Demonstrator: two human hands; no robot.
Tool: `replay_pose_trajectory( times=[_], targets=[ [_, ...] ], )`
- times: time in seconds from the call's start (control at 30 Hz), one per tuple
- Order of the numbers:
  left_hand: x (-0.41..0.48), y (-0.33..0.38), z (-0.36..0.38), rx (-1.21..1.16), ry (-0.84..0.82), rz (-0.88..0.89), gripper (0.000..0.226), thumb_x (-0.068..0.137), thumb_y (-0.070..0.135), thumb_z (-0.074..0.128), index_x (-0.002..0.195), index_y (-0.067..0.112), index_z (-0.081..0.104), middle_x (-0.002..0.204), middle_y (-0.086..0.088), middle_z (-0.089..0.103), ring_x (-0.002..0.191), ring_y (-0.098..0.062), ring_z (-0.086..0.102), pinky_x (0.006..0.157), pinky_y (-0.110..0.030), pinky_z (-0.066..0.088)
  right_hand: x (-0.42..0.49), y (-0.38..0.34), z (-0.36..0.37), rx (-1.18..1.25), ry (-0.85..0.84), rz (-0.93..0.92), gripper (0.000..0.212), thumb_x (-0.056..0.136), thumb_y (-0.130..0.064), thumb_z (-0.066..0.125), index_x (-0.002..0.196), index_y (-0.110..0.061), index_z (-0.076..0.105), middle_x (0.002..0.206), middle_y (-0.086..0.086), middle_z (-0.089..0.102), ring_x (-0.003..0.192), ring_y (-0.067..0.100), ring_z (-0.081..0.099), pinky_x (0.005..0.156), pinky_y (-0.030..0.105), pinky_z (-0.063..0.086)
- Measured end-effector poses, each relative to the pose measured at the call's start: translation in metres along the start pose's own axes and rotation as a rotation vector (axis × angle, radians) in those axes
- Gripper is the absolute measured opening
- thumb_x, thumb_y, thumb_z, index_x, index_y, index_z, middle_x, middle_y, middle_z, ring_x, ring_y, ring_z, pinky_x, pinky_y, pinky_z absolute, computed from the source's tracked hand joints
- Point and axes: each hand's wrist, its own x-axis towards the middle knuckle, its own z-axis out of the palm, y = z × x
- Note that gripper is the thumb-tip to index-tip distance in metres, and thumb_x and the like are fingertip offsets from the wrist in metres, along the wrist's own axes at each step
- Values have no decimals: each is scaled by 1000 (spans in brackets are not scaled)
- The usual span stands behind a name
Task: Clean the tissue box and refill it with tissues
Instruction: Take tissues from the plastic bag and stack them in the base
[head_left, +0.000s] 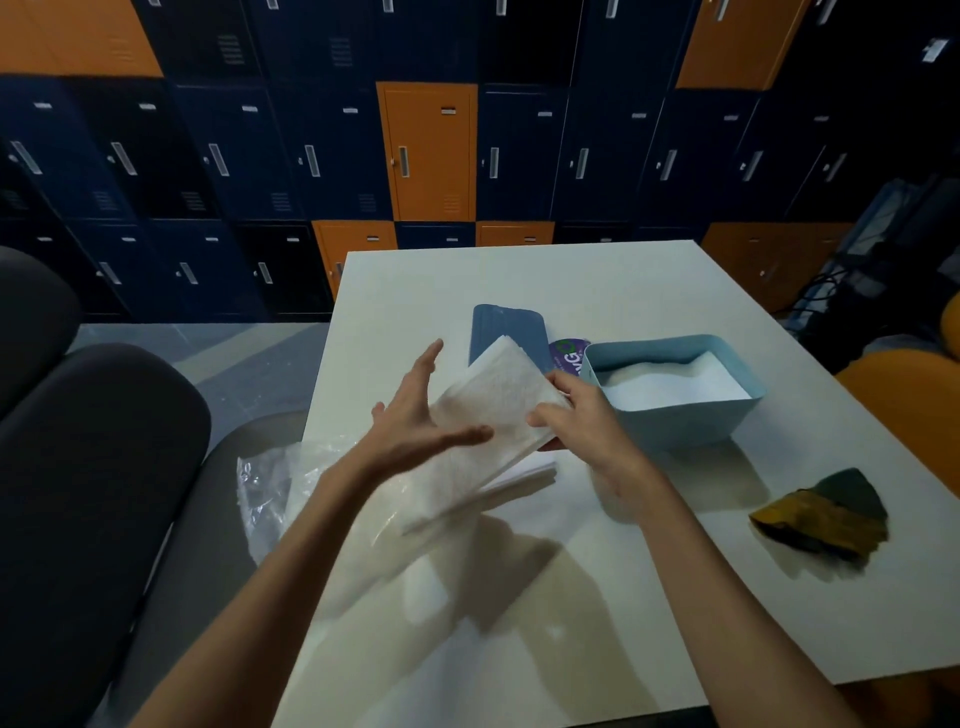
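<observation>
A light blue open tissue box (691, 421) stands on the white table (623, 597), with white tissues lying inside it. Its blue lid (498, 325) lies flat behind, to the left of the box. Above the table I hold a thick stack of white tissues (493, 410), tilted. My right hand (582, 421) grips the stack's right edge, thumb on top. My left hand (421, 415) is flat against the stack's left side with straight fingers. The clear plastic tissue wrapper (291, 483) hangs over the table's left edge.
A yellow and green cleaning cloth (826, 514) lies crumpled at the table's right. A purple label (569, 356) shows between lid and box. Grey chairs (93, 467) stand to the left, an orange seat (904, 384) to the right. Blue and orange lockers fill the back wall.
</observation>
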Motion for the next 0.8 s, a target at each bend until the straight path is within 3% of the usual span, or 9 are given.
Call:
replay_pose_trajectory(
  times=[0.1,0.17,0.23,0.33,0.47,0.57,0.7,0.73,0.8],
  targets=[
    [14,13,-14,-96,-227,-7,83,68,47,74,140,23,40,142,-5,46,127,-24,47,98,-35,44,-2,1,-8,80,-43,-1,17,82,2,59,95,-9,61,96,14,64,87,27,65,77,44,59],
    [20,14,-18,-87,-320,-2,54,78,35,75,124,13,58,121,-10,62,106,-23,61,83,-24,52,-3,1,-14,171,-48,13,21,83,4,60,98,-11,63,97,11,66,88,26,66,75,41,59],
    [21,15,-18,-149,-333,1,33,84,26,73,114,14,67,110,-7,69,93,-17,67,78,-21,55,-4,0,-22,258,-53,43,24,84,2,61,105,-10,63,96,9,68,87,23,66,74,37,59],
    [19,25,-16,-212,-354,52,25,85,25,71,109,20,70,102,1,72,90,-13,68,77,-21,55,-5,-2,-42,204,-76,30,27,82,-10,70,107,-16,64,96,4,71,88,18,67,81,33,56],
    [20,48,-5,-92,-384,201,25,85,29,71,106,16,69,98,-8,70,90,-25,65,74,-31,48,-8,-7,-69,29,-94,-41,34,77,-9,77,104,-25,64,97,-7,72,79,-2,67,72,15,54],
    [22,62,7,36,-407,283,23,84,28,71,106,23,68,97,-3,69,88,-19,62,73,-28,47,-12,-1,-86,-10,-65,-44,29,75,-3,78,100,-15,71,93,1,73,72,-1,65,67,14,51],
    [20,55,28,380,-443,210,14,77,30,73,74,33,59,77,6,58,75,-18,51,66,-34,42,-26,26,-109,30,19,28,26,73,0,78,89,-20,73,84,-2,73,74,9,65,69,21,51],
    [18,50,33,322,-425,183,18,76,28,74,68,32,58,70,9,53,70,-16,48,62,-33,38,-31,36,-114,23,60,48,26,71,-2,79,87,-22,72,84,-4,74,76,11,66,71,24,52],
    [10,38,44,-43,-334,135,13,77,20,76,72,21,64,66,10,52,66,-10,46,60,-28,36,-40,60,-123,14,146,84,28,69,-3,82,86,-22,70,87,-2,73,81,16,67,74,30,54]
  ],
)
